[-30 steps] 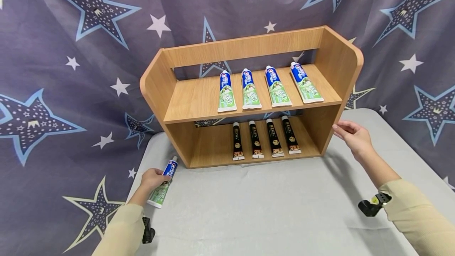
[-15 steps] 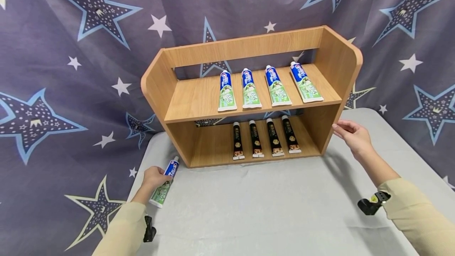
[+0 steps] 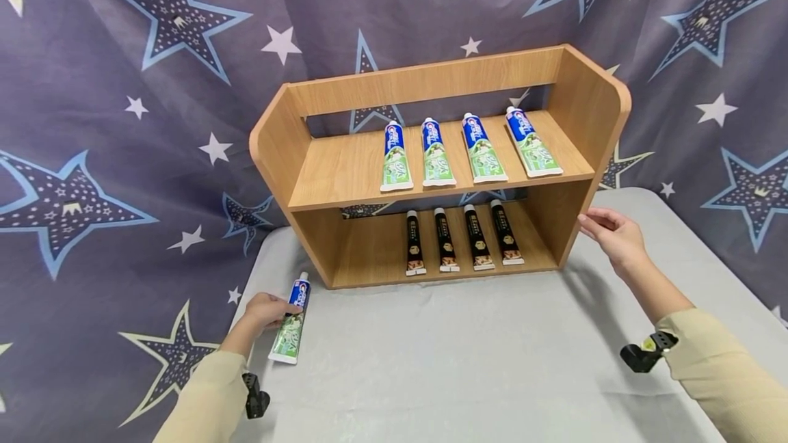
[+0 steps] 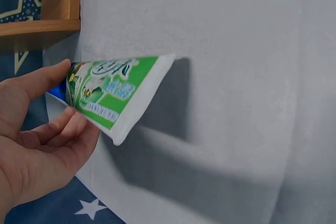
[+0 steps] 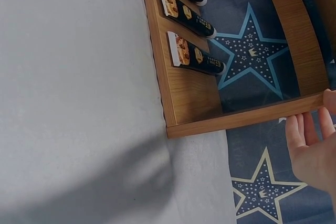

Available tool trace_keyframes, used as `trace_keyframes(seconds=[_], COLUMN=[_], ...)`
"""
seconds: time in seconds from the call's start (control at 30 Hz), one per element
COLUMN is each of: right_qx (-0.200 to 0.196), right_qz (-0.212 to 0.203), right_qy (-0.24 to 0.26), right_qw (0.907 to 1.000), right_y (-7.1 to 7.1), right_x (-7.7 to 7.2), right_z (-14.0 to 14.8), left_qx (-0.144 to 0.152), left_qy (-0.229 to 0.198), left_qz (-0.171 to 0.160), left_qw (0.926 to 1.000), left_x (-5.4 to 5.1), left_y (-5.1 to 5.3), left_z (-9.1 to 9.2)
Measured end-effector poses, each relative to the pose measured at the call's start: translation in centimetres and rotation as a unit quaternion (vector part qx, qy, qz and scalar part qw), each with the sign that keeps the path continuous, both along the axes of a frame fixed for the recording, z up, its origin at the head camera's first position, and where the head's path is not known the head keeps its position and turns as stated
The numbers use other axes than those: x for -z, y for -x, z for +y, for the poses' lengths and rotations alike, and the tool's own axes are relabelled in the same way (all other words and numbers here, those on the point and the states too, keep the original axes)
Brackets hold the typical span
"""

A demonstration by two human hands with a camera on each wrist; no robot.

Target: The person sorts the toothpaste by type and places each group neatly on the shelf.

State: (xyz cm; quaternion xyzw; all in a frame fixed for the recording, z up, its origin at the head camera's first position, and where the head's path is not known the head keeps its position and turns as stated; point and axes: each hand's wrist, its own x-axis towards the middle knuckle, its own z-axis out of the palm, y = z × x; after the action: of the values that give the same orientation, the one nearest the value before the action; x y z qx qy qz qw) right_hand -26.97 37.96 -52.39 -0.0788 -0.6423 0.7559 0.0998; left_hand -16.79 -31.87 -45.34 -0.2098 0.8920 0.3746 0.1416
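My left hand (image 3: pixel 266 311) pinches a blue-and-green toothpaste tube (image 3: pixel 289 333) between thumb and fingers, left of the shelf. In the left wrist view, the tube's flat white crimped end (image 4: pixel 144 100) stands off the cloth and casts a shadow. At the right, my right hand (image 3: pixel 615 241) holds the wooden shelf (image 3: pixel 425 89) by its right side panel, with the thumb at the front edge and the fingers along the outer face (image 5: pixel 310 145). Several matching blue-and-green tubes (image 3: pixel 434 156) lie in a row on the upper board. Several black tubes (image 3: pixel 444 241) lie on the lower one.
Grey-white cloth (image 3: pixel 443 354) covers the table under and in front of the shelf. A purple-grey curtain with stars (image 3: pixel 203 87) hangs behind and at both sides. On both boards, bare wood shows left of the tubes.
The tube in my left hand has swung more upright in the head view, its crimped end moving right. My right hand stays at the side panel. The head view has shifted slightly.
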Motion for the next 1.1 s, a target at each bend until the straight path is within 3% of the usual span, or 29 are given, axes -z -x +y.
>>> trace_keyframes(seconds=[0.23,0.3,0.33,0.47,0.57,0.77,0.97,1.1], right_qx=[-0.004,0.007,-0.006,-0.012,-0.011,-0.036,-0.026,-0.028], right_qz=[0.004,-0.001,0.002,0.009,0.013,0.026,0.016,0.023], right_qy=[0.013,0.006,0.017,0.019,0.012,0.013,0.030,0.041], right_qw=[0.9999,1.0000,0.9998,0.9997,0.9998,0.9989,0.9991,0.9985], right_y=[-0.2,0.1,-0.4,-0.2,-0.7,-4.8,-8.6,-8.8], right_x=[-0.3,0.2,-0.5,-0.2,-0.9,-6.8,-12.2,-12.4], right_z=[-0.2,-0.1,-0.4,-0.2,-0.7,-4.1,-7.6,-7.8], left_qx=[-0.004,-0.002,-0.003,-0.014,-0.027,-0.029,-0.024,-0.020], left_qy=[-0.093,-0.104,-0.107,-0.120,-0.132,-0.147,-0.162,-0.174], left_qz=[-0.045,-0.053,-0.057,-0.069,-0.079,-0.088,-0.085,-0.084], left_qw=[0.9946,0.9931,0.9926,0.9903,0.9877,0.9847,0.9829,0.9810], left_x=[0.2,0.3,0.3,0.4,0.6,0.5,0.5,0.6], left_y=[-0.4,-0.6,-0.7,-1.0,-1.4,-2.3,-3.0,-3.4], left_z=[-0.3,-0.3,-0.3,-0.2,-0.1,0.8,1.9,2.6])
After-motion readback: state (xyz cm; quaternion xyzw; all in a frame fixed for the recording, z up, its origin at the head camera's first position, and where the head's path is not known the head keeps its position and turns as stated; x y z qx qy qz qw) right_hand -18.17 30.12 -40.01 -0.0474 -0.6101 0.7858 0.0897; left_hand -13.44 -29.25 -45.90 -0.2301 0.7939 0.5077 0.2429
